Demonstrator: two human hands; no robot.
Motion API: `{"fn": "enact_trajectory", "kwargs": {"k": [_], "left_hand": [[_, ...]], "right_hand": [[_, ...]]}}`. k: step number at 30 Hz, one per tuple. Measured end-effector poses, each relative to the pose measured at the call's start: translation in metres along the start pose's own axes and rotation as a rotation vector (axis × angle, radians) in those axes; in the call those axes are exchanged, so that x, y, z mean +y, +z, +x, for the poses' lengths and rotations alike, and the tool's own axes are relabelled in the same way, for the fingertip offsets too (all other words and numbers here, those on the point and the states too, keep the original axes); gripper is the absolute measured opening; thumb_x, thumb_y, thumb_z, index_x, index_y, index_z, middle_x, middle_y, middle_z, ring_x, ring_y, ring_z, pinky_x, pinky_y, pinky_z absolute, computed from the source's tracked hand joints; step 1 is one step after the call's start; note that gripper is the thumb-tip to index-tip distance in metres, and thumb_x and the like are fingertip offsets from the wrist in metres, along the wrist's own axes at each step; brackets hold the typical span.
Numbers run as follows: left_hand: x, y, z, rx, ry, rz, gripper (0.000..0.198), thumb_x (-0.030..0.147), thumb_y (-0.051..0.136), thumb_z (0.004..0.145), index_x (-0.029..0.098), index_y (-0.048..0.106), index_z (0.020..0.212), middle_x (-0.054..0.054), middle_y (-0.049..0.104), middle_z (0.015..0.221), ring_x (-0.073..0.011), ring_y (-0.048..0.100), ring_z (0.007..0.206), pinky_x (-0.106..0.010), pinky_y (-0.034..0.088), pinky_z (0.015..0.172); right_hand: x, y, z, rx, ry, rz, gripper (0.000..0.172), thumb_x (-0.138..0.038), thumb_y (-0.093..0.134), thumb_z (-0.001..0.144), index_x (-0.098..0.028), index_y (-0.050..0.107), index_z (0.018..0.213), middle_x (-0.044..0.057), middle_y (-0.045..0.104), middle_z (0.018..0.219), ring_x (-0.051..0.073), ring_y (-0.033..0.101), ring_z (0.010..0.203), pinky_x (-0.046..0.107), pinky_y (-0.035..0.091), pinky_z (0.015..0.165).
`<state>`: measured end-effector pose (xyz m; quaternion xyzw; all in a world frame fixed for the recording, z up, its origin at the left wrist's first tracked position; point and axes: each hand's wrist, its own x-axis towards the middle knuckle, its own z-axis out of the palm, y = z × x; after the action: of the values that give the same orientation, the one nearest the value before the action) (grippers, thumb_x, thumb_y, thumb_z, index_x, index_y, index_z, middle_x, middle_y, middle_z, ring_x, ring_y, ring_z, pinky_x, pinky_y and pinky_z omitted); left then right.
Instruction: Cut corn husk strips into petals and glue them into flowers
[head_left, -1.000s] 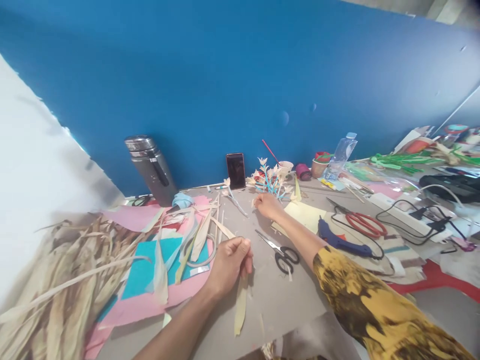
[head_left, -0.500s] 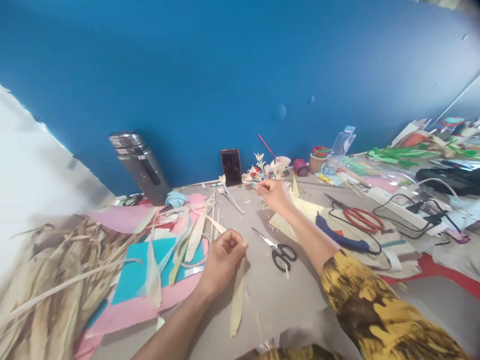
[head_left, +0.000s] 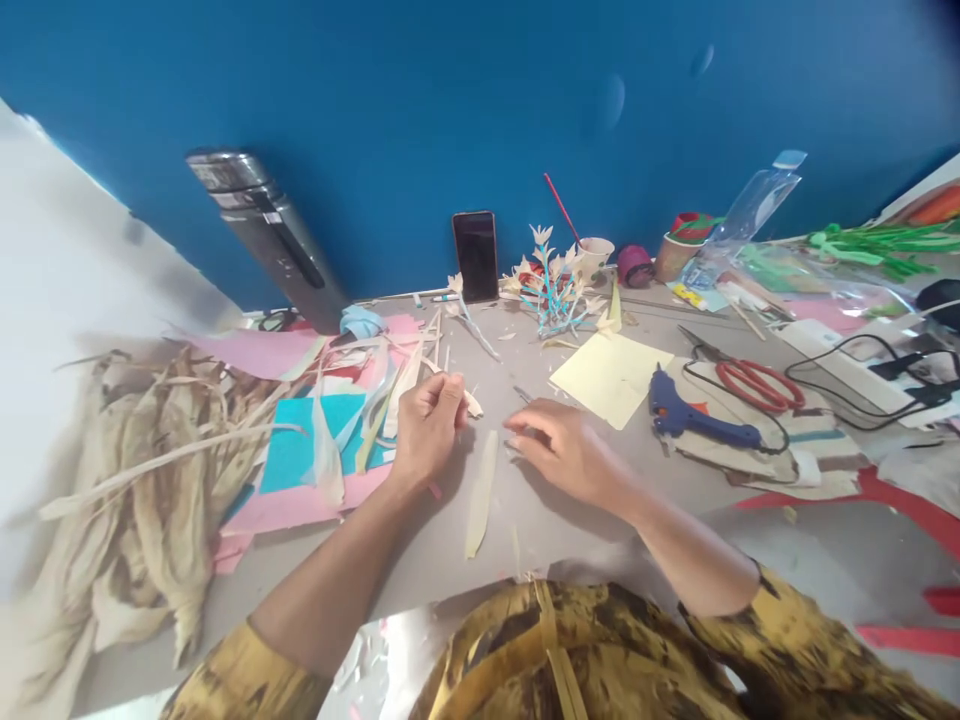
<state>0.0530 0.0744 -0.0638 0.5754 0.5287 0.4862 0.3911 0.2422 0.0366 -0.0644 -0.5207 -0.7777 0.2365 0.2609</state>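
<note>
My left hand [head_left: 431, 432] is closed in a pinch, its thumb pressed to the fingers; whatever sits between them is too small to make out. Behind its fingertips, the end of a pale corn husk strip [head_left: 473, 405] shows. A longer husk strip [head_left: 482, 495] lies flat on the table between both hands. My right hand [head_left: 566, 455] hovers low over the scissors [head_left: 523, 394], thumb and fingers apart. Only the scissors' blade tip shows; the hand covers the handles. Farther back stands a bunch of husk flowers on blue stems [head_left: 553, 295], with one single flower [head_left: 472, 325] lying to its left.
A pile of dried husks [head_left: 161, 480] and pink and blue paper [head_left: 285, 420] lie left. A grey flask [head_left: 274, 240] and a phone [head_left: 475, 255] stand by the wall. To the right are yellow paper [head_left: 611, 375], a blue glue gun [head_left: 701, 415], red-handled pliers [head_left: 759, 385] and a power strip [head_left: 844, 362].
My right hand has come back from the flower bunch to the scissors, and the flowers stand free. My left hand has moved off the long husk strip. The view has tilted down.
</note>
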Motion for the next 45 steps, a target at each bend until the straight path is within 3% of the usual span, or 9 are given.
{"fn": "enact_trajectory", "kwargs": {"k": [2,5,10,17,22,26,31,35,45], "left_hand": [[-0.002,0.0,0.0,0.022,0.011,0.022,0.043,0.041,0.047,0.094,0.019,0.048,0.057,0.004,0.046,0.048,-0.0075,0.04,0.041,-0.021,0.033,0.043],[-0.004,0.001,0.002,0.055,0.006,-0.003,0.02,0.032,0.055,0.088,0.02,0.051,0.072,0.006,0.052,0.056,-0.0067,0.042,0.042,-0.02,0.034,0.044],[-0.006,0.002,0.003,-0.02,-0.043,-0.039,0.011,0.025,0.051,0.085,0.019,0.053,0.094,0.006,0.058,0.059,-0.0076,0.045,0.04,-0.02,0.037,0.044],[-0.006,0.004,-0.002,-0.315,-0.215,-0.156,0.044,0.053,0.049,0.09,0.013,0.066,0.084,-0.005,0.066,0.071,-0.0132,0.059,0.058,-0.023,0.044,0.052],[-0.003,0.006,-0.008,-0.503,-0.278,-0.134,0.03,0.044,0.065,0.081,0.014,0.066,0.077,-0.004,0.066,0.067,-0.0134,0.059,0.056,-0.023,0.043,0.053],[0.0,0.005,-0.01,-0.459,-0.233,-0.06,0.028,0.04,0.064,0.08,0.017,0.059,0.066,0.001,0.057,0.053,-0.0102,0.048,0.047,-0.022,0.035,0.049],[0.005,0.004,-0.012,-0.409,-0.112,0.082,0.032,0.04,0.06,0.082,0.018,0.056,0.061,0.004,0.047,0.049,-0.0094,0.037,0.047,-0.023,0.027,0.048],[0.003,0.006,-0.015,-0.418,-0.016,0.197,0.036,0.043,0.057,0.084,0.018,0.053,0.058,0.004,0.044,0.051,-0.0106,0.035,0.051,-0.024,0.025,0.049],[0.003,0.001,-0.01,-0.238,-0.048,0.233,0.021,0.029,0.052,0.083,0.018,0.066,0.072,0.003,0.054,0.055,-0.0125,0.043,0.051,-0.025,0.032,0.053]], "right_hand": [[-0.01,0.005,0.012,-0.079,0.025,-0.075,0.022,-0.026,0.057,0.093,-0.02,0.069,0.111,0.009,0.071,0.11,0.021,0.066,0.093,0.027,0.043,0.076],[-0.017,0.014,0.024,-0.145,0.099,-0.167,0.031,-0.04,0.064,0.09,-0.02,0.068,0.113,0.011,0.07,0.107,0.024,0.066,0.093,0.028,0.041,0.072],[-0.007,0.024,0.027,-0.174,0.132,-0.018,0.022,-0.025,0.068,0.083,-0.021,0.069,0.104,0.002,0.071,0.089,0.018,0.064,0.079,0.026,0.04,0.067],[0.014,0.001,0.024,0.207,0.191,0.529,0.023,-0.034,0.07,0.077,-0.015,0.07,0.09,-0.001,0.066,0.071,0.012,0.056,0.061,0.024,0.042,0.058],[0.014,-0.005,0.024,0.38,0.182,0.592,0.026,-0.038,0.073,0.075,-0.015,0.069,0.085,-0.001,0.062,0.066,0.012,0.052,0.058,0.023,0.042,0.055],[0.013,-0.007,0.022,0.413,0.206,0.635,0.033,-0.046,0.065,0.082,-0.015,0.069,0.095,0.001,0.064,0.07,0.011,0.05,0.055,0.023,0.041,0.051],[0.014,-0.01,0.019,0.178,0.127,0.616,0.044,-0.038,0.067,0.08,-0.017,0.065,0.118,0.008,0.071,0.102,0.012,0.057,0.065,0.023,0.047,0.059],[0.011,-0.005,0.018,0.088,0.145,0.336,0.015,-0.028,0.066,0.078,-0.018,0.071,0.089,-0.001,0.066,0.067,0.01,0.05,0.051,0.02,0.039,0.05],[0.022,-0.025,0.009,0.366,0.202,0.281,0.013,-0.03,0.065,0.078,-0.018,0.07,0.078,-0.005,0.051,0.052,0.009,0.038,0.045,0.02,0.03,0.043]]}}
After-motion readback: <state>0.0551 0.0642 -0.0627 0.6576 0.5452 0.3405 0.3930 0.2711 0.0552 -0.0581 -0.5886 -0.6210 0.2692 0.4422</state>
